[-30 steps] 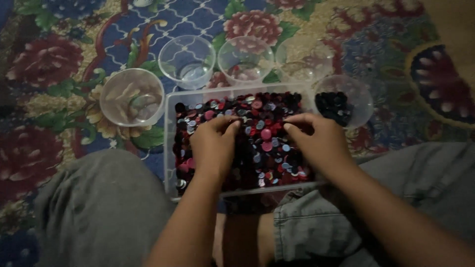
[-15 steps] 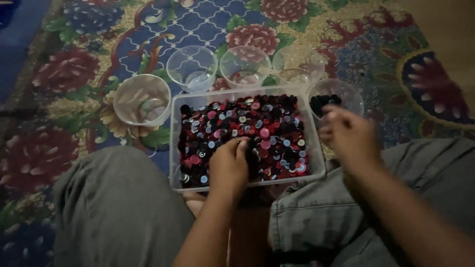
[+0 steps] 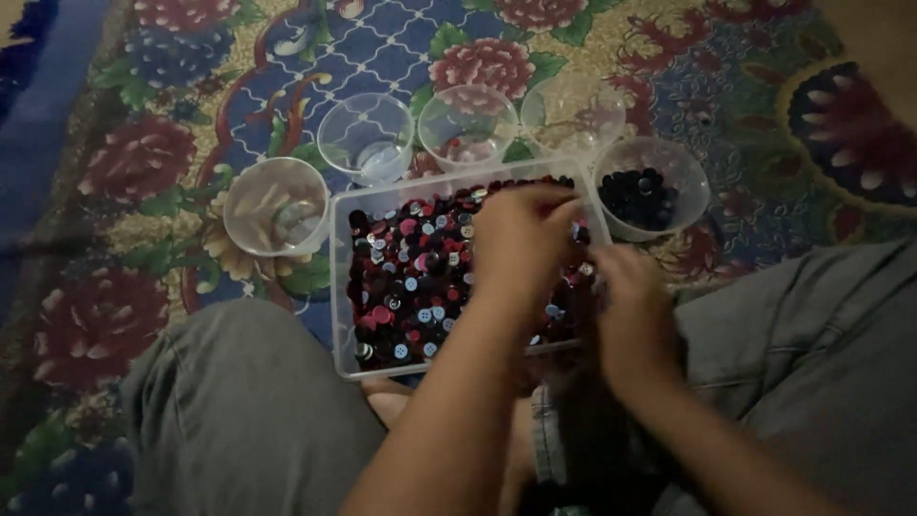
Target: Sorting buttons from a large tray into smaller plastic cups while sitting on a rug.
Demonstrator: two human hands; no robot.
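A clear rectangular tray (image 3: 340,287) full of mixed red, black, pink and blue buttons (image 3: 411,277) sits on the carpet between my knees. My left hand (image 3: 521,239) reaches across the tray's right half, its fingers bent down onto the buttons near the far rim. At the tray's right edge, my right hand (image 3: 635,311) has its fingers curled and is blurred by motion. Whether either hand holds a button is hidden. Just beyond my right hand stands a clear cup of dark buttons (image 3: 651,191).
More clear cups ring the tray: one with pale buttons (image 3: 275,205) at the left and three (image 3: 366,139) (image 3: 468,124) (image 3: 573,113) along the far side. My grey-trousered knees (image 3: 239,411) (image 3: 812,354) flank the tray on a flowered carpet (image 3: 124,162).
My left hand has moved from the tray's near middle to its far right. My right hand has come back from the dark-button cup to the tray's right edge.
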